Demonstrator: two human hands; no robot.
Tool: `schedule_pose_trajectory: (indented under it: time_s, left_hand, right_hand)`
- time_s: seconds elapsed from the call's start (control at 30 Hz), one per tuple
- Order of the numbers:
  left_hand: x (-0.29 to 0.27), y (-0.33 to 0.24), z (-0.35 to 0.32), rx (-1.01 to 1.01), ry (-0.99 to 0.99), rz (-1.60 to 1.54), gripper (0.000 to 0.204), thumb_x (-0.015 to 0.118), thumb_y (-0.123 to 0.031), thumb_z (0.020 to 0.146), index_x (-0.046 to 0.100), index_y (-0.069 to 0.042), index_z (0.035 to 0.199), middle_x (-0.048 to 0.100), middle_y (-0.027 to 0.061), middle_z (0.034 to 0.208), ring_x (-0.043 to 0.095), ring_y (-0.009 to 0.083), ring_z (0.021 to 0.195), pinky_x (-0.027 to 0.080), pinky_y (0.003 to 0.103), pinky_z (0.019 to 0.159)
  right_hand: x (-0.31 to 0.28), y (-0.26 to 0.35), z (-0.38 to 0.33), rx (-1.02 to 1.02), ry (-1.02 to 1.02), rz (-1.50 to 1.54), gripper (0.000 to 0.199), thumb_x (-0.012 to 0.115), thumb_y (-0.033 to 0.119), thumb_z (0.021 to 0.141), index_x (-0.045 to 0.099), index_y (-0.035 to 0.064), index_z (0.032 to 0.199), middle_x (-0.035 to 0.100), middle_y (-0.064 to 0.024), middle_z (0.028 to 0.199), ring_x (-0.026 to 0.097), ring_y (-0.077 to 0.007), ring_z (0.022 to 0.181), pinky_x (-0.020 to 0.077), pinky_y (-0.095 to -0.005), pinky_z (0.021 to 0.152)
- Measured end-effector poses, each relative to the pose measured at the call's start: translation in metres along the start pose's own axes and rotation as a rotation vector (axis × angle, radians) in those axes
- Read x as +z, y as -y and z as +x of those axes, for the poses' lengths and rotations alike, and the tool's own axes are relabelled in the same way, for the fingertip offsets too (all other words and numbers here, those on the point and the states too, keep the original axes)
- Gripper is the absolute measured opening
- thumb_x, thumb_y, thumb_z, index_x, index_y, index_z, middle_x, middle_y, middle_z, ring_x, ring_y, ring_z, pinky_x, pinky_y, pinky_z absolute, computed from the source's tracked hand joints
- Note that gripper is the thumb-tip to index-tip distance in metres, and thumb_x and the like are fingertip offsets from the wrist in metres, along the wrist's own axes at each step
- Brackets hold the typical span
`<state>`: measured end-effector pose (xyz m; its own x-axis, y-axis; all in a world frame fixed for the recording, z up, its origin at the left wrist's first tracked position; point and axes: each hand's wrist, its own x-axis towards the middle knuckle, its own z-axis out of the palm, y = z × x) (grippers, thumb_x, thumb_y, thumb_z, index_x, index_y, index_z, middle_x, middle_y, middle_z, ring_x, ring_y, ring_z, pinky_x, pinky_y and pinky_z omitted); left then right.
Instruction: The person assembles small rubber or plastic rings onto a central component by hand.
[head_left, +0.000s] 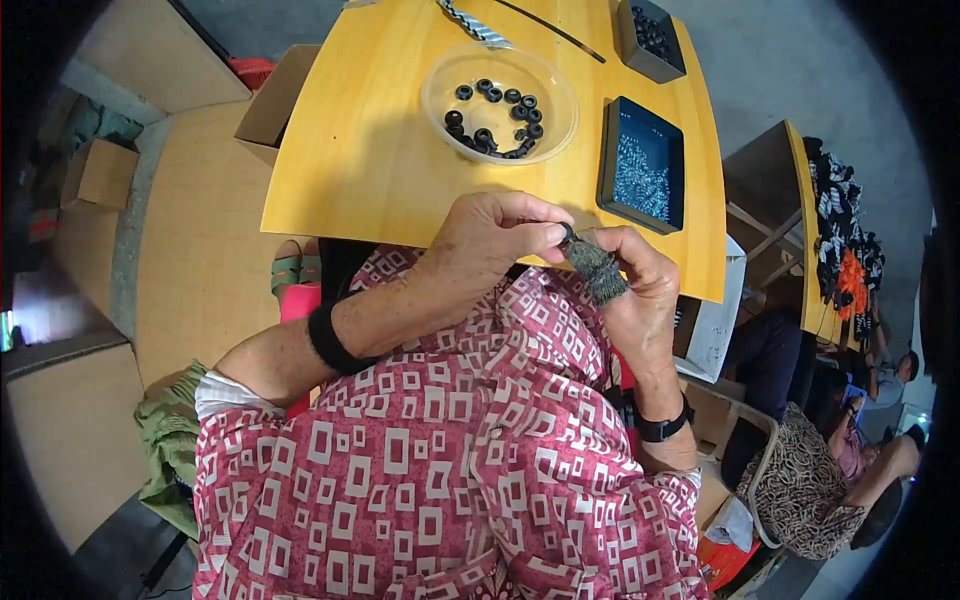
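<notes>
Left hand and right hand, grips narrow, hold one dark fuzzy piece by the surface's near edge; two trays line the right edge.

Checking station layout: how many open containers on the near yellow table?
3: round clear bowl near the middle, dark tray right of it, dark gray box farther back on the right. Any beyond the picture's top edge wouldn't show.
</notes>
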<state>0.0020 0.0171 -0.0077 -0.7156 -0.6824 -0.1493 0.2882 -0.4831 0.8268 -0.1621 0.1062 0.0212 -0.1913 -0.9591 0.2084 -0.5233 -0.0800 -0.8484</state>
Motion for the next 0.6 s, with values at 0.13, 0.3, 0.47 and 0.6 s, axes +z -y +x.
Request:
schedule_pose_trajectory:
  time_s: [0.13,0.3,0.47,0.6]
  left_hand:
    - [0.0,-0.003,0.0,0.042,0.004,0.123,0.023,0.065,-0.011,0.087,0.065,0.004,0.104,0.067,0.0077,0.092,0.064,0.0122,0.084,0.052,0.023,0.078]
    - [-0.01,-0.002,0.002,0.009,0.043,0.194,0.022,0.065,-0.01,0.087,0.065,0.004,0.104,0.066,0.0064,0.091,0.062,0.0103,0.082,0.051,0.022,0.076]
    - [-0.008,-0.014,0.004,-0.038,0.152,0.24,0.033,0.066,-0.009,0.085,0.059,0.005,0.113,0.066,0.0045,0.085,0.061,0.0087,0.077,0.048,0.021,0.072]
    - [-0.008,-0.027,0.006,-0.068,0.188,0.352,0.046,0.068,-0.01,0.082,0.051,0.006,0.122,0.066,0.0054,0.081,0.061,0.0085,0.075,0.048,0.021,0.07]
  right_hand:
    - [0.0,0.005,0.003,-0.1,-0.017,-0.11,0.02,0.069,-0.007,0.071,0.062,-0.0002,0.089,0.061,-0.0107,0.078,0.058,-0.0223,0.071,0.0456,-0.0294,0.064]
    - [-0.003,0.003,0.004,-0.193,0.067,-0.281,0.025,0.073,-0.003,0.067,0.062,0.0008,0.089,0.063,-0.0103,0.079,0.058,-0.0273,0.073,0.0476,-0.0332,0.065]
    - [-0.01,0.0,0.007,-0.33,0.111,-0.251,0.027,0.076,0.004,0.069,0.064,0.0018,0.093,0.064,-0.0082,0.082,0.059,-0.0242,0.075,0.0472,-0.0325,0.067]
    - [-0.017,0.003,0.01,-0.398,0.248,-0.288,0.039,0.075,0.003,0.066,0.065,-0.0002,0.103,0.065,-0.0119,0.086,0.06,-0.0271,0.077,0.0487,-0.0345,0.068]
